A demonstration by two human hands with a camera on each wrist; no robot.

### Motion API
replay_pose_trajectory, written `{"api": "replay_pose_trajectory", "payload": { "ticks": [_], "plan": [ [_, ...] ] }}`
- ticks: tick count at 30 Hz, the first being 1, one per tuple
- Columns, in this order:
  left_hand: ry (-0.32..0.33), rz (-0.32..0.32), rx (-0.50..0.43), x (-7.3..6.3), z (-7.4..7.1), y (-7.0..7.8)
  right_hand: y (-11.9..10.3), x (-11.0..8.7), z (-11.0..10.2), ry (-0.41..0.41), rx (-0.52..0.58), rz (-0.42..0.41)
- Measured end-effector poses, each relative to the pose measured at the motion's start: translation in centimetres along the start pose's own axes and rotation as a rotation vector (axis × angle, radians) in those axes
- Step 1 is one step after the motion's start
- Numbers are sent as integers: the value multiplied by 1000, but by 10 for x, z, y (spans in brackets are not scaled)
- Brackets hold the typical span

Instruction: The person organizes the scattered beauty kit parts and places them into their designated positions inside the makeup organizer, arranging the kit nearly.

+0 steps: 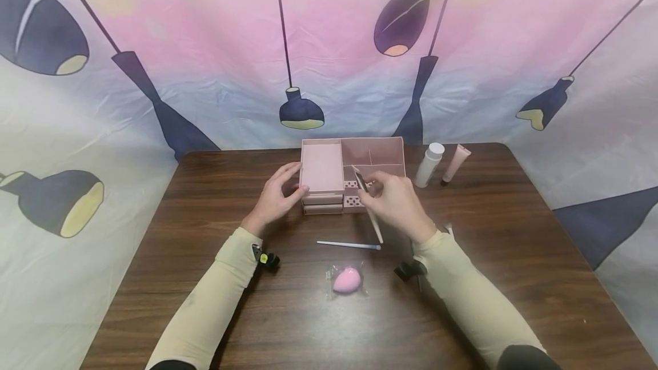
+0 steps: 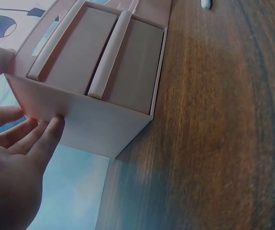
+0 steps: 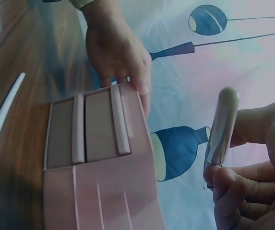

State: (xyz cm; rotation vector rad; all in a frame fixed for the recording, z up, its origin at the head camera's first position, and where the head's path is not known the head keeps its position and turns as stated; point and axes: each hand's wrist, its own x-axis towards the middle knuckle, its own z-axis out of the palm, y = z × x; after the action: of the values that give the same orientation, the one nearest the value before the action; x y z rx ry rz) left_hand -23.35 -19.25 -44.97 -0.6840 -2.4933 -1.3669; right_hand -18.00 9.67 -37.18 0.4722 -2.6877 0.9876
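- Head view: a pink organizer (image 1: 321, 167) stands near the far edge of the wood-grain tabletop (image 1: 231, 173), two drawers (image 1: 323, 200) stacked at its front left and divided compartments (image 1: 382, 156) on its right.
- The left hand (image 1: 271, 201) touches the organizer's left side; in the left wrist view its fingers are straight and slightly spread against the wall, the thumb at the front upper edge.
- The right hand (image 1: 398, 201) pinches a makeup brush (image 1: 376, 225) between thumb and fingers, tilted over the organizer's right front, its pale handle end toward the person.
- A slim blue brush (image 1: 348, 244) lies crosswise in front of the organizer.
- Nearer the person lies a pink sponge (image 1: 346, 281) in a clear wrapper.
- Right of the organizer are a white bottle (image 1: 429, 167) and, just beside it, a pink tube (image 1: 456, 164) with a dark cap.
- Behind everything hangs a pastel cloth (image 1: 231, 27) printed with dark lamps.
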Motion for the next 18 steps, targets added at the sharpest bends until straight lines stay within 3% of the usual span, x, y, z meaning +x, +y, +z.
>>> {"api": "replay_pose_trajectory", "payload": {
  "ticks": [18],
  "plan": [
    [-21,-21,-29,-1,-1,-1,-27,31,0,35,71,27]
  ]
}}
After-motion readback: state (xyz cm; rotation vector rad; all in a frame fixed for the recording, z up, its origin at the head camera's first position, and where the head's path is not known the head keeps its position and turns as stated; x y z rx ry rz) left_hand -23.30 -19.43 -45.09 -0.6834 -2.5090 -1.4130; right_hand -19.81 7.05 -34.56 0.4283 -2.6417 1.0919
